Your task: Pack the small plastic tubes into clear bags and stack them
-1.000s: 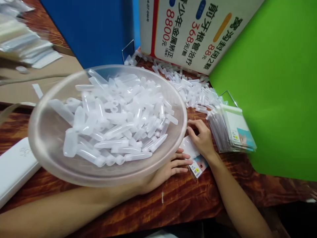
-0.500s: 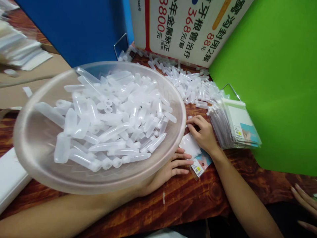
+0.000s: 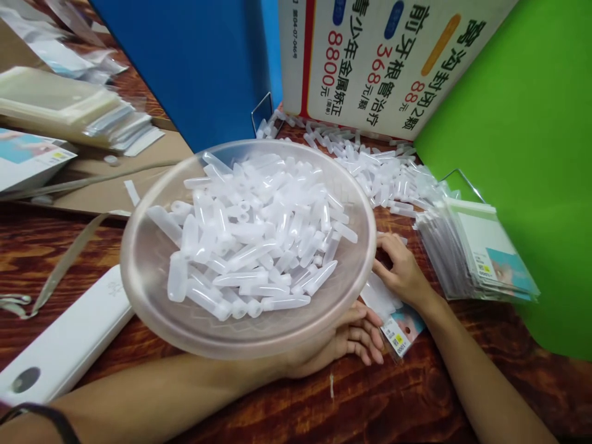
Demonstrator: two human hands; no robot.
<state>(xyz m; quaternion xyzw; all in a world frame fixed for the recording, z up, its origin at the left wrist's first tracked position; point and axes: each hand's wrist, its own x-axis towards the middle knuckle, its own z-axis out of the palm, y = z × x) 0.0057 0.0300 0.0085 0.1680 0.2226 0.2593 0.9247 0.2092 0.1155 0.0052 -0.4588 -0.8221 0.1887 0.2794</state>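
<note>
A clear plastic bowl (image 3: 152,271) heaped with several small translucent tubes (image 3: 259,240) fills the middle of the view, above my left forearm. My left hand (image 3: 345,339) lies under its near right rim, fingers curled down onto the wooden table (image 3: 370,394); what it holds, if anything, is hidden. My right hand (image 3: 402,271) rests on a small clear packet with a printed card (image 3: 400,327), fingers bent and pressing on its upper end beside the bowl.
Loose tubes (image 3: 383,179) lie scattered at the back. A stack of packets (image 3: 476,253) sits right, against a green board (image 3: 522,135). A blue board (image 3: 198,61) and a printed sign (image 3: 383,61) stand behind. A white box (image 3: 65,345) and stacked bags (image 3: 69,111) lie left.
The view has swung left, so bowl and hands sit further right. My left fingers have curled downward. The other person's hand at the lower right has left the view.
</note>
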